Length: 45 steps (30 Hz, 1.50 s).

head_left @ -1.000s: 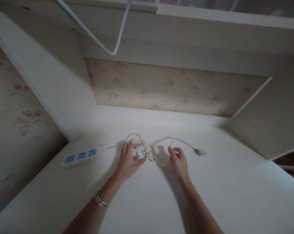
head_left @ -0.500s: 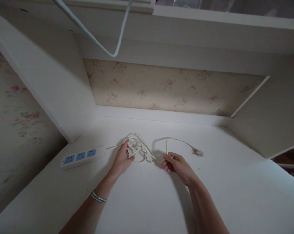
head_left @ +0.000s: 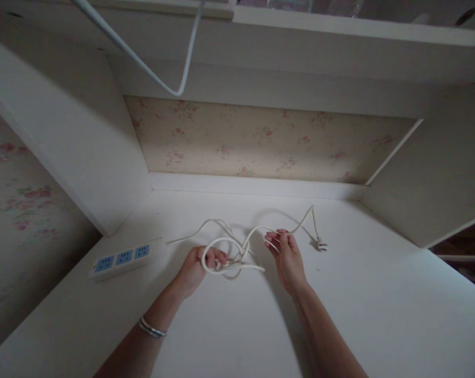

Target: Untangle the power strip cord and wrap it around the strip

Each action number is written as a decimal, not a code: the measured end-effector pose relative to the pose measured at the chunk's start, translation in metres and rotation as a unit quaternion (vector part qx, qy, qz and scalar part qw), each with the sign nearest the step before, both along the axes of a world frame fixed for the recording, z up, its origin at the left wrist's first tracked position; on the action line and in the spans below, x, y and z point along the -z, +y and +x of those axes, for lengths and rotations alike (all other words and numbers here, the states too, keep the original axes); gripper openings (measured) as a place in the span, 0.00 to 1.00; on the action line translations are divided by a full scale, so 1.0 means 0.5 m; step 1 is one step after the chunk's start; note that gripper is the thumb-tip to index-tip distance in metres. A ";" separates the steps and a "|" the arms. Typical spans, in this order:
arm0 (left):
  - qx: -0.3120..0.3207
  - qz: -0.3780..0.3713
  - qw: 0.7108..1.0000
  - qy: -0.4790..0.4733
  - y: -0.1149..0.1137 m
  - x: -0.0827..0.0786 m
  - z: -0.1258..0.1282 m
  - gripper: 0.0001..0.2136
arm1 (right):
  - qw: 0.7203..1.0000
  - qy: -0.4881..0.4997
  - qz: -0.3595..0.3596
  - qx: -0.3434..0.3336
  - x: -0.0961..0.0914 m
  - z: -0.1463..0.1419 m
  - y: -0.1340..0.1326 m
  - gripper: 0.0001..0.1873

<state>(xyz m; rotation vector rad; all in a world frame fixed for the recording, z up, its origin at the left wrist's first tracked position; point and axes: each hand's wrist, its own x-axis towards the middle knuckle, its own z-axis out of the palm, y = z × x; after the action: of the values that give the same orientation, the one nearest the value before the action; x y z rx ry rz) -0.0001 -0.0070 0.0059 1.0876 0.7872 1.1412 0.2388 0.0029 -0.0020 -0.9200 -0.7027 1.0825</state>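
Observation:
A white power cord [head_left: 243,249] hangs in a loose bundle of loops between my two hands. My left hand [head_left: 201,265] is closed around the left side of the bundle, with one loop lying over its fingers. With thumb and fingertips my right hand [head_left: 286,254] pinches the cord where it runs off to the right. Beyond that grip the cord rises to a bend and drops to the plug [head_left: 322,245], which is at the tabletop. Left of my hands lies the power strip [head_left: 121,260], white with blue socket faces, the cord's other end running toward it.
The white desktop [head_left: 229,331] is bounded by side panels and a low back ledge [head_left: 256,186]. Above it hangs a shelf [head_left: 300,68], with clear containers at the top edge. A bent pale rod [head_left: 178,92] reaches down at upper left.
The bundle has been lifted and opened into larger loops. My right hand has moved up and right along the cord, raising a bend near the plug. The view has shifted slightly.

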 end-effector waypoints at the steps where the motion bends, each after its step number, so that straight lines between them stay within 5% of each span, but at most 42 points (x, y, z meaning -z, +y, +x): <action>1: 0.012 -0.024 1.000 -0.009 -0.002 -0.005 0.004 0.10 | 1.000 0.014 -0.003 -0.007 0.000 -0.002 0.000 0.15; 6: 0.033 -0.087 0.996 -0.009 -0.006 -0.025 0.021 0.05 | 0.998 0.041 -0.013 -0.038 0.003 -0.011 0.000 0.14; 11: 0.127 -0.100 0.987 -0.014 -0.011 -0.018 0.025 0.16 | 0.996 0.065 -0.018 -0.059 -0.005 -0.018 -0.004 0.14; 18: 0.129 -0.025 0.975 0.181 -0.023 -0.029 0.028 0.16 | 0.995 0.060 -0.031 -0.070 -0.016 -0.025 -0.009 0.15; 25: 0.190 0.010 0.966 0.176 -0.014 -0.017 0.033 0.14 | 0.995 0.025 -0.039 -0.083 -0.015 -0.025 -0.010 0.16; 33: 0.155 -0.096 0.983 0.033 -0.007 0.001 0.004 0.13 | 0.997 0.018 -0.032 -0.069 -0.011 -0.020 -0.008 0.16; 41: 0.196 -0.026 0.966 0.166 -0.015 -0.026 0.011 0.13 | 0.998 0.016 -0.034 -0.050 -0.016 -0.021 -0.009 0.15; 45: 0.128 0.052 0.960 0.243 -0.012 -0.024 0.014 0.11 | 0.997 0.025 -0.038 -0.060 -0.019 -0.023 -0.010 0.15</action>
<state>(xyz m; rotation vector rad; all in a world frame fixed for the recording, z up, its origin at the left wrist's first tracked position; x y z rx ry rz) 0.0067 -0.0130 0.0181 1.5417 0.9361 0.7061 0.2274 -0.0022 0.0076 -0.9214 -0.6869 1.2408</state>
